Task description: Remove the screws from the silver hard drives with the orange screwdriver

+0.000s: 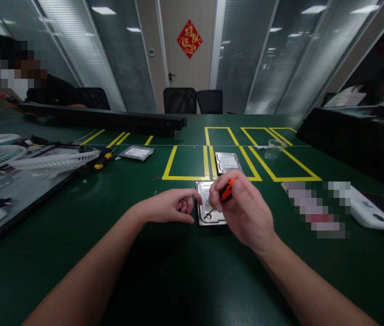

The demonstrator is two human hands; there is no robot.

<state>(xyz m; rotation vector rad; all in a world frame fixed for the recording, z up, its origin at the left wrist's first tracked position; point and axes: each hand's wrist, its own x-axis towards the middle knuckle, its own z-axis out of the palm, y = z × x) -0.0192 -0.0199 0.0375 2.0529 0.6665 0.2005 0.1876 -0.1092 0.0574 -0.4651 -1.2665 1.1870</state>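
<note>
A silver hard drive point(204, 192) lies flat on the green table in front of me. My right hand point(246, 213) is closed round the orange-and-black handle of a screwdriver point(228, 190). The thin shaft slants down to the drive's near left corner, where the tip seems to meet the cover. My left hand point(175, 206) is at the drive's left edge, thumb and index finger apart and the other fingers curled; the index fingertip reaches the edge. The right hand hides much of the drive's right side. Just beyond lies a second hard drive point(228, 162).
Farther left are another drive point(136, 153) and a yellow-and-black screwdriver point(103, 160), beside a tray point(42, 181) of white plastic parts. A long black bar point(103, 118) crosses the back. On the right lie a clear plastic cup point(273, 148), a white device point(368, 210) and a black case point(344, 145). Two people sit opposite.
</note>
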